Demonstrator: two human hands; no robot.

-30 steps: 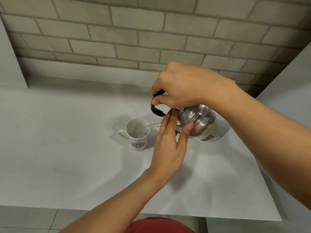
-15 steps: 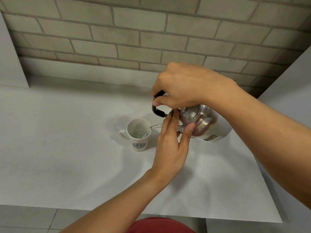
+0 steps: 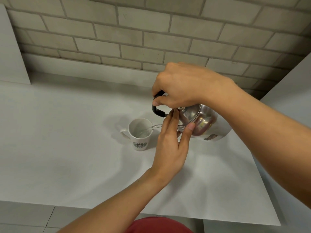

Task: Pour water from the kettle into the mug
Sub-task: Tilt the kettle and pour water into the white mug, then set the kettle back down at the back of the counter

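Little has moved since the earlier frames: the kettle [image 3: 198,120] is tipped the same way, and the thin stream of water [image 3: 155,126] keeps running into the mug [image 3: 140,137]. Right hand [image 3: 181,86] is clenched around the black handle [image 3: 157,111], holding the steel kettle in the air, tilted toward the left with its spout hidden behind the left hand. Left hand [image 3: 170,148] is open and flat, fingers [image 3: 171,120] together and pointing up, their tips touching the lid area, while the thumb [image 3: 188,133] presses against the kettle's body; it steadies rather than grips.

The white mug stands upright on the tabletop [image 3: 58,140], just left of the left hand, its handle turned to the left and a green round logo facing the camera. Clear water arcs over its right rim and some already sits inside. Behind the tabletop rises a pale brick wall [image 3: 134,31]. A red garment [image 3: 159,225] shows at the bottom edge.
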